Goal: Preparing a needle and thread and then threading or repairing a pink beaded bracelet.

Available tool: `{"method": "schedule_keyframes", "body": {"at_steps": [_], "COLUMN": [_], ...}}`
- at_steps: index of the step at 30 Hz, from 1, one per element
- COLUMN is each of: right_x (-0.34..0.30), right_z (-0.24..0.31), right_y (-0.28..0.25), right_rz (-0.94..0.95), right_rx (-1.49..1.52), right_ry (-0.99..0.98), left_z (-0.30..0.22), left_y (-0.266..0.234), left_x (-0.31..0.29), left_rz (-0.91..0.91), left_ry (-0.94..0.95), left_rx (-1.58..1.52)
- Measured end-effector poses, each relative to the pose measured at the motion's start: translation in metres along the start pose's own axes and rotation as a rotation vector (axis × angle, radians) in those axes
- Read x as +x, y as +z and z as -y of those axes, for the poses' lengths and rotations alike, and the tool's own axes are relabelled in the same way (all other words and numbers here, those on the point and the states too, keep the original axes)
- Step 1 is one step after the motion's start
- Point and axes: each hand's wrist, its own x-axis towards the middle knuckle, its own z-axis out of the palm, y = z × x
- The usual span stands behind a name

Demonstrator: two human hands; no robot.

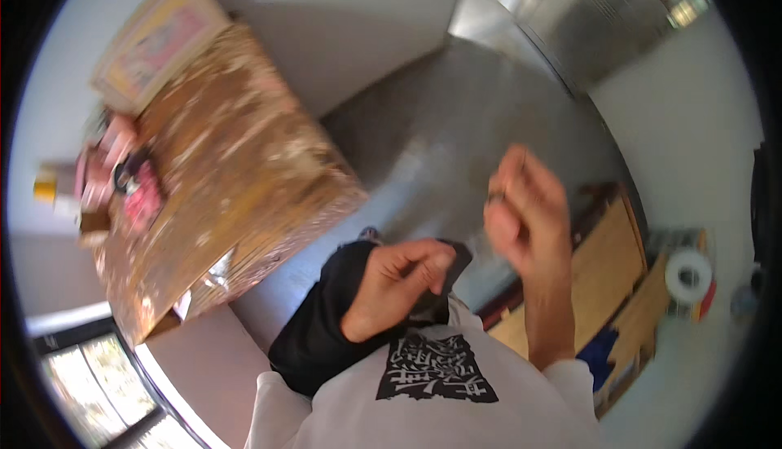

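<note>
My left hand (399,282) is in front of my body, its fingers curled and thumb pressed against them. Black cloth (305,339) covers or lies along that forearm; I cannot tell whether it is a sleeve. Just past the fingertips shows a dark piece (461,263), and whether the fingers grip it is unclear. Up and to the right, my right hand (529,213) is raised above the floor with its fingers closed in a pinch, slightly blurred. A ring sits on one finger. Anything between those fingertips is too small to make out. The right forearm is bare.
To the left stands a worn wooden table (236,139) with pink items (106,164), a small doll-like figure (140,192) and a framed picture (159,41). At right are a wooden cabinet (607,261) and a white roll (688,276). A metal appliance (599,21) stands beyond.
</note>
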Motion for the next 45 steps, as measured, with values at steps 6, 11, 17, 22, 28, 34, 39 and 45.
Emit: {"method": "schedule_keyframes", "body": {"at_steps": [6,11,17,22,28,34,39,45], "right_x": [0.047,0.115,0.184,0.202,0.216,0.298,0.398,0.535], "right_z": [0.069,0.108,0.159,0.190,0.212,0.278,0.330,0.351], "right_y": [-0.109,-0.176,-0.265,-0.332,-0.462,-0.566,-0.627,-0.697], "right_rz": [-0.167,-0.219,-0.334,-0.527,-0.602,-0.719,-0.668,-0.762], "right_rx": [0.131,0.168,0.193,0.238,0.353,0.471,0.428,0.233], "right_ry": [-0.177,-0.207,-0.242,-0.288,-0.350,-0.411,-0.413,-0.315], "left_z": [0.008,0.014,-0.011,-0.039,-0.039,-0.067,-0.094,-0.098], "left_y": [0.042,0.048,0.059,0.079,0.124,0.182,0.215,0.234], "left_x": [0.083,0.162,0.278,0.375,0.523,0.687,0.798,0.971], "left_rz": [0.067,0.011,-0.015,0.033,0.162,0.091,0.068,0.308], "left_ry": [-0.012,-0.034,-0.097,-0.100,-0.141,-0.172,-0.161,-0.114], "left_rx": [0.026,0.011,-0.030,0.026,0.123,0.022,-0.035,0.118]}}
